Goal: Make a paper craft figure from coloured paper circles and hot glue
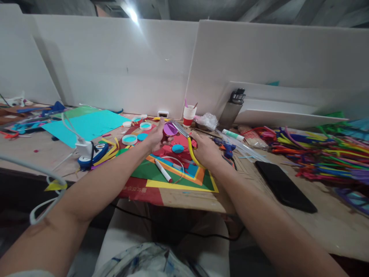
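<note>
A round piece of purple paper is pinched in my left hand, above the middle of the work area. My right hand is closed on scissors with a yellow handle, their blades pointing left and up at the purple paper's right edge. I cannot tell whether the blades are cutting into it. Beneath both hands lie red paper scraps, a blue paper disc and stacked coloured sheets. A white marker with a red end rests on the stack.
White rings with blue centres stand left of my hands. Turquoise paper and a plug with a cable lie further left. A paper cup, a bottle, a black phone and many coloured pipe cleaners are on the right.
</note>
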Motion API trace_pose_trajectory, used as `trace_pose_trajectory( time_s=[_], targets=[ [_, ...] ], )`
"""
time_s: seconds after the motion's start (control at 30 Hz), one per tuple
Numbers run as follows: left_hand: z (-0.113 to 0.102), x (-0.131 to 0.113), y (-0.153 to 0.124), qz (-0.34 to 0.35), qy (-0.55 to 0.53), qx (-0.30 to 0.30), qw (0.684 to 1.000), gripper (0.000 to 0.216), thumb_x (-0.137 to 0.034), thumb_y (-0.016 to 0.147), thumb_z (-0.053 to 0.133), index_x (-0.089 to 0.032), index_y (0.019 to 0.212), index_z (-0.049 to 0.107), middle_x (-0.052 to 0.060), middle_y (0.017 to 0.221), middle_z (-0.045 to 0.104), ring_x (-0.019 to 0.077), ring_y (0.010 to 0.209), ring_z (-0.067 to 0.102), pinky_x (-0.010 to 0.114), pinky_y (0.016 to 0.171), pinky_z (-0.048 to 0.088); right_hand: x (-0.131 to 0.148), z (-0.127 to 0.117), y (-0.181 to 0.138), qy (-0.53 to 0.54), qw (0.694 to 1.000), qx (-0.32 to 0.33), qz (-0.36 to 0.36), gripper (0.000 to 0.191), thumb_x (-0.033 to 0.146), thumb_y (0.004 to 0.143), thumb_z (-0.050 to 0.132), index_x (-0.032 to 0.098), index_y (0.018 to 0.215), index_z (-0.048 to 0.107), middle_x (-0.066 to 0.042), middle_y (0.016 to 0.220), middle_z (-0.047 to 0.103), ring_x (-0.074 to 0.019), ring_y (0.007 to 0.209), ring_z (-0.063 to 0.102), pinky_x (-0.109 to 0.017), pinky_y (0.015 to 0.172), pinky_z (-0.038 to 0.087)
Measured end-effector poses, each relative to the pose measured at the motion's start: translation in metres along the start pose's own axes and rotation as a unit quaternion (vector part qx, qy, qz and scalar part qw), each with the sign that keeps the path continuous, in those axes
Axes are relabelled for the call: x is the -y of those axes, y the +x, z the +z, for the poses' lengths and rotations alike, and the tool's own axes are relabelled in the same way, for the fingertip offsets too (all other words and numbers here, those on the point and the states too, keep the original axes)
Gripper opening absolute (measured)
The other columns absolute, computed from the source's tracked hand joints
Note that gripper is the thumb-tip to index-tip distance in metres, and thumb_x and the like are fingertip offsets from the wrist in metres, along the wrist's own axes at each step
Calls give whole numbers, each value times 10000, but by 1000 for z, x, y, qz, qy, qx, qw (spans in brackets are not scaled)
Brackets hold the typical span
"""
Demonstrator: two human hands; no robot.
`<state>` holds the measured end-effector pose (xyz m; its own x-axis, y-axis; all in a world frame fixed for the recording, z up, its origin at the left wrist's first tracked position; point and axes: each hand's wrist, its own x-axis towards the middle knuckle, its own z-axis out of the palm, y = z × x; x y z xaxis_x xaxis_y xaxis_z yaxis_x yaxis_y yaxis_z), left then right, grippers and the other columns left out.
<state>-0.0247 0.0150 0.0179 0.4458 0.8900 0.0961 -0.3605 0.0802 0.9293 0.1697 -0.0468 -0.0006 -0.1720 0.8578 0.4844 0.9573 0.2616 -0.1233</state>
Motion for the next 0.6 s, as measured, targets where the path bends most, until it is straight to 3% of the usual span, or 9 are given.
trace_pose_trajectory(
  time_s=[0.27, 0.43, 0.6],
  targets=[
    [-13, -5, 6, -24, 16, -10, 1000, 708, -723, 857, 204, -134, 889, 595, 111, 652, 650, 82, 369, 457, 171, 315, 225, 0, 1, 0, 10, 1000, 21, -21, 388, 272, 866, 469, 233, 1238, 570, -102, 1101, 680, -255, 966, 624, -309, 736, 426],
    [-8, -2, 8, 6, -23, -52, 998, 659, -698, 868, 257, -141, 922, 606, 95, 690, 658, 167, 553, 639, 224, 411, 406, 0, 3, 0, 4, 1000, 25, -9, 381, 288, 876, 459, 228, 1233, 577, -113, 1082, 685, -255, 945, 626, -312, 747, 425],
    [-6, 1, 7, 7, -36, -56, 998, 591, -657, 885, 310, -145, 916, 603, 77, 664, 647, 161, 554, 635, 214, 416, 392, -1, 3, 0, 6, 1000, 25, 2, 422, 269, 854, 471, 258, 1267, 560, -105, 1116, 662, -262, 968, 610, -324, 755, 440]
  ],
)
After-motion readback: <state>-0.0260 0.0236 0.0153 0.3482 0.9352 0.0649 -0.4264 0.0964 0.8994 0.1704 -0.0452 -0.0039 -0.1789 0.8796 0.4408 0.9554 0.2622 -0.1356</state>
